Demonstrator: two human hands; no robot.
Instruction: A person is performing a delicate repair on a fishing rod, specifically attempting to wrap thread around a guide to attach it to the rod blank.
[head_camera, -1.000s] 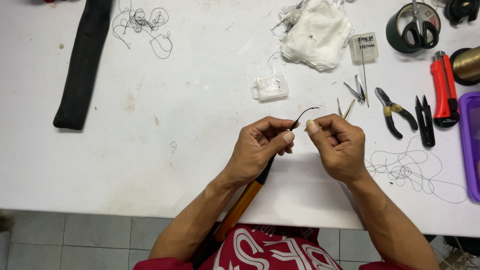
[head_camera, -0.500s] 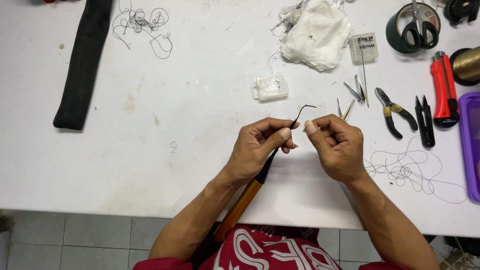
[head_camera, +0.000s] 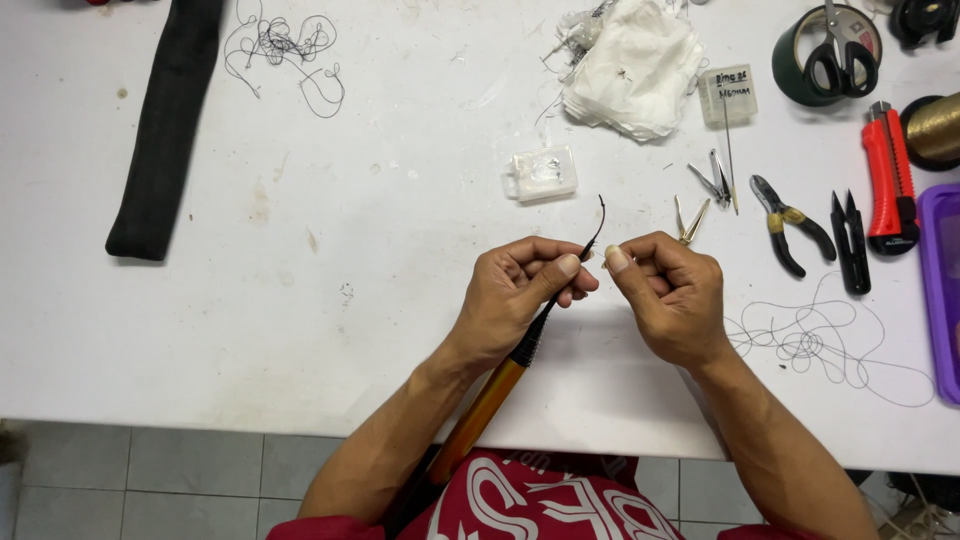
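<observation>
Left hand (head_camera: 520, 295) is clenched around a slim rod with an orange lower shaft and a thin black upper section (head_camera: 500, 385). The rod runs from the lap up across the table edge and through the fist. Its thin dark tip (head_camera: 598, 225) curves upward just past the thumb, above the white worktable (head_camera: 330, 300).

Right hand (head_camera: 668, 295) is curled, thumb and forefinger pinched together just beside the tip. Whatever they pinch is too fine to make out; cannot tell if it is thread. The two thumbs nearly meet.

Around the hands:
- small clear plastic box (head_camera: 542, 173), beyond the hands, apart from them
- small metal tweezers (head_camera: 691, 220), just beyond the right hand
- black-handled pliers (head_camera: 790, 225), to the right of the tweezers
- black thread snips (head_camera: 852, 243), beside the pliers
- red utility knife (head_camera: 890, 175), further right
- loose tangle of thin dark thread (head_camera: 820, 340), right of the right wrist
- pile of white cloth squares (head_camera: 635, 65), far side of the table
- roll of dark tape (head_camera: 800, 50) with black-handled scissors (head_camera: 842, 55) lying on it, top right
- long black fabric strip (head_camera: 165, 130), far left
- purple tray edge (head_camera: 940, 290), at the right border
</observation>
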